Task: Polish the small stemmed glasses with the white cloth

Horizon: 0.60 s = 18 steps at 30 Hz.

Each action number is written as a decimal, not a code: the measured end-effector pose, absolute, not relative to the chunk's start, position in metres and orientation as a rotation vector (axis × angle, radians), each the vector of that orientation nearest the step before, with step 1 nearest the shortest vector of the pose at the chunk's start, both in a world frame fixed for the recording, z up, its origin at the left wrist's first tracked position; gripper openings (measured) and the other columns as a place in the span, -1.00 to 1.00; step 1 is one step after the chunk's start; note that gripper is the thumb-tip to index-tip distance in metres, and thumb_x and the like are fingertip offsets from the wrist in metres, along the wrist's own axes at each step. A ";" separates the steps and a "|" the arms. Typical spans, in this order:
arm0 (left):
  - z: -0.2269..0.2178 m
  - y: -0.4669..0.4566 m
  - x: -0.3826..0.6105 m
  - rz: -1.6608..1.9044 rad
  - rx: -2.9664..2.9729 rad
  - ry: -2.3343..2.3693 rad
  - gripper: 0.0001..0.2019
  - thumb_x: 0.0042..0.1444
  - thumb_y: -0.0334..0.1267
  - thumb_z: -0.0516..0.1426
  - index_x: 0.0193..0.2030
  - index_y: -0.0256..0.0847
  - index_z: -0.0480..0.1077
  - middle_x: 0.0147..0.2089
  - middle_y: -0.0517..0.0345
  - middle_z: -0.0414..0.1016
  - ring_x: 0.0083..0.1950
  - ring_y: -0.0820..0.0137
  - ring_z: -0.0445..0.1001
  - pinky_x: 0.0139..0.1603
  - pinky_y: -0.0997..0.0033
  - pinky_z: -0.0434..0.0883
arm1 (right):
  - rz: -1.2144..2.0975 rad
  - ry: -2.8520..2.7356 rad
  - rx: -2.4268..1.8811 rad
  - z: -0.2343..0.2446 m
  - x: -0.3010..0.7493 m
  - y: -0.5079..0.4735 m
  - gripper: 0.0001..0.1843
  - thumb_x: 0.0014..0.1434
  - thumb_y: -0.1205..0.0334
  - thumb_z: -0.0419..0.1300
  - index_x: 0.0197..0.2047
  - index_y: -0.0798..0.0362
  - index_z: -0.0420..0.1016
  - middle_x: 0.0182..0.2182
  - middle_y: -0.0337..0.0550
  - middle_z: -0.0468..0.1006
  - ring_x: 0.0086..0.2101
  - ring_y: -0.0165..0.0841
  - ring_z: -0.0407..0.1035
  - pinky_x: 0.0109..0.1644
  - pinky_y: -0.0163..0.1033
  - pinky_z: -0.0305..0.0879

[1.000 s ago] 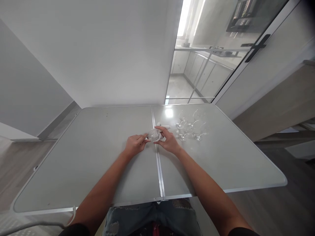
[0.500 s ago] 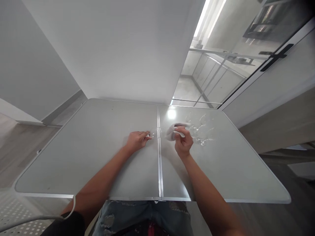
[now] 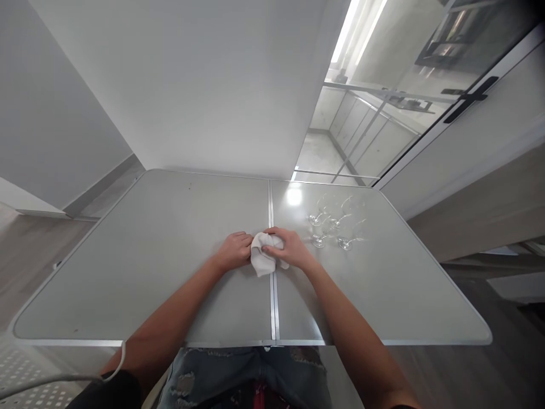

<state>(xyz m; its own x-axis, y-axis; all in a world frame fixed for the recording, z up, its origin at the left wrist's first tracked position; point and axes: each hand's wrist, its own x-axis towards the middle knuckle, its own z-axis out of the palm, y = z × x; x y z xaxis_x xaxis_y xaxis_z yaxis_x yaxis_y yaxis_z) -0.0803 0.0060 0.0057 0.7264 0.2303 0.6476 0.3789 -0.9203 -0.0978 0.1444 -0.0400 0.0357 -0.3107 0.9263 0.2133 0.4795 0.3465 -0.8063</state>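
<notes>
My left hand and my right hand meet over the middle seam of a grey folding table. A white cloth is bunched between them, with my right hand's fingers closed on it. My left hand is closed against the cloth's left side; the clear glass it held a moment ago is hidden under the cloth. To the right of my right hand stand several clear stemmed glasses.
A white wall rises behind the table. A glass sliding door with a black handle is at the back right. A white cable and a perforated chair seat show at the lower left. My jeans are below the table's near edge.
My right hand drew away to the right with the cloth, then came back to the left hand. The cloth now covers the glass between both hands.
</notes>
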 end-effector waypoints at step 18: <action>0.022 0.000 -0.075 -1.021 -3.412 -1.268 -0.81 -0.01 -0.25 0.19 -0.56 -0.26 0.36 -0.61 0.24 0.28 -0.56 0.48 0.23 -0.52 0.47 0.14 | 0.726 -1.991 -1.152 0.034 0.150 -0.037 -0.48 0.02 -0.11 0.43 -0.01 -0.03 0.57 -0.17 -0.13 0.61 -0.20 -0.25 0.50 -0.09 -0.19 0.42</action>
<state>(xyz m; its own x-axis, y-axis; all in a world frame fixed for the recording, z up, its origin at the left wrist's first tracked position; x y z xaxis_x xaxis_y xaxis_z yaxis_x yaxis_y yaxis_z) -0.0745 0.0002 0.0217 0.6659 0.7066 0.2393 0.3846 -0.6000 0.7015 0.1498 -0.0369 0.0343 -0.3475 0.8885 0.2997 0.4875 0.4442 -0.7517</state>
